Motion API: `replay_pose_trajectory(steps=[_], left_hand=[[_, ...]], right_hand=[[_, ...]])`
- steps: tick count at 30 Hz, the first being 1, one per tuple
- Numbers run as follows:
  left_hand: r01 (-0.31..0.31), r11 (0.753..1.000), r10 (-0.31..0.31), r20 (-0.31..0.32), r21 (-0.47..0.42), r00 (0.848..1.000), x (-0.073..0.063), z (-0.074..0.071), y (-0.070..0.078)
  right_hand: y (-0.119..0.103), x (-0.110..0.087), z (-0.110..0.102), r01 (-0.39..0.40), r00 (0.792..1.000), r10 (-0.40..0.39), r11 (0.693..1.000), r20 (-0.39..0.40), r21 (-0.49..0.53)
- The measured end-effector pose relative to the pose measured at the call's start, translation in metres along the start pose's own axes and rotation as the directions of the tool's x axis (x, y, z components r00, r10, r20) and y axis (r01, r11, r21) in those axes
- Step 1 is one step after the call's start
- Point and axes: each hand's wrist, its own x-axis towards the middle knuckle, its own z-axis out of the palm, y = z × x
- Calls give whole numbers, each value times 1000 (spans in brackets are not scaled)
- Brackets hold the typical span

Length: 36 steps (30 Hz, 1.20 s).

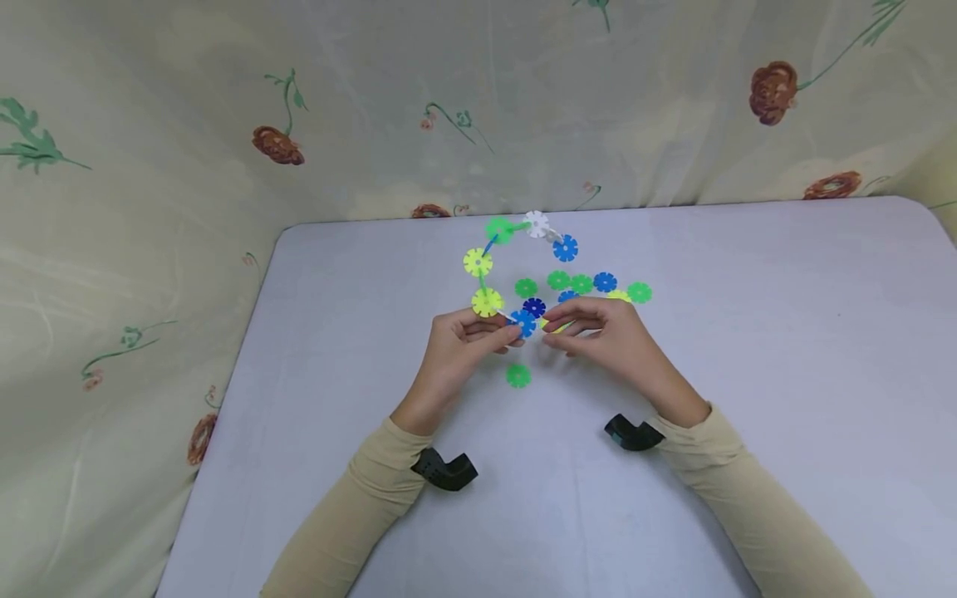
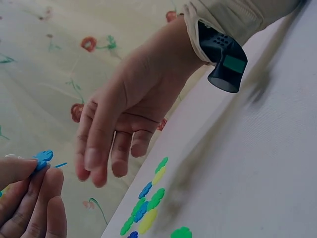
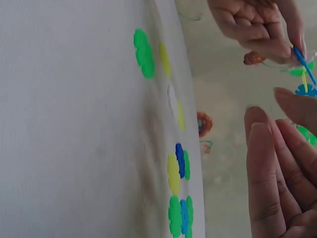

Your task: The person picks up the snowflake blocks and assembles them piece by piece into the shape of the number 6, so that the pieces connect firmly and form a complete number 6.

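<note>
My left hand (image 1: 462, 347) pinches a blue notched disc (image 1: 526, 325) between thumb and fingers. This disc forms one end of a curved chain of interlocked snowflake discs. From it the chain runs through a yellow disc (image 1: 488, 302), another yellow disc (image 1: 478, 262), a green disc (image 1: 499, 231) and a white disc (image 1: 535, 223) to a blue disc (image 1: 566, 248) at the far end. Just right of the held disc is my right hand (image 1: 609, 332), its fingers loosely bent with nothing between them. The left wrist view shows this right hand (image 2: 126, 109) apart from the held disc (image 2: 43, 157).
Several loose green, blue and yellow discs lie on the white table (image 1: 785, 374) beyond my right hand. A loose green disc (image 1: 519, 375) lies nearer, between the wrists. A flower-patterned curtain (image 1: 598, 108) hangs behind the table and along the left.
</note>
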Motion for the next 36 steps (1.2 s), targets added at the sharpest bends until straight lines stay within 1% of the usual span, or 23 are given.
replay_pose_trajectory(steps=[5, 10, 15, 19, 26, 31, 36], left_hand=[[-6, 1000, 6, -2, -18, 1000, 1, -2, 1], [-6, 1000, 6, 6, -30, 1000, 2, -2, 1], [-7, 999, 7, 7, -34, 1000, 1, -2, 1], [-8, 999, 8, 8, -34, 1000, 1, -2, 1], [-11, 999, 11, 14, -51, 1000, 1, -2, 1], [-12, 999, 13, 14, -53, 1000, 1, -2, 1], [-8, 999, 8, 11, -46, 1000, 1, -3, 1]], right_hand=[[4, 5, -5, -40, 999, 39, 995, -8, -92], [8, 13, -11, -71, 997, 74, 982, 7, -177], [12, 23, -11, -92, 994, 102, 967, 30, -238], [17, 29, -9, -87, 993, 104, 956, 47, -280], [19, 38, -2, -80, 993, 105, 928, 48, -363], [19, 39, 1, -76, 994, 103, 914, 45, -398], [17, 39, 1, -96, 992, 121, 920, 42, -379]])
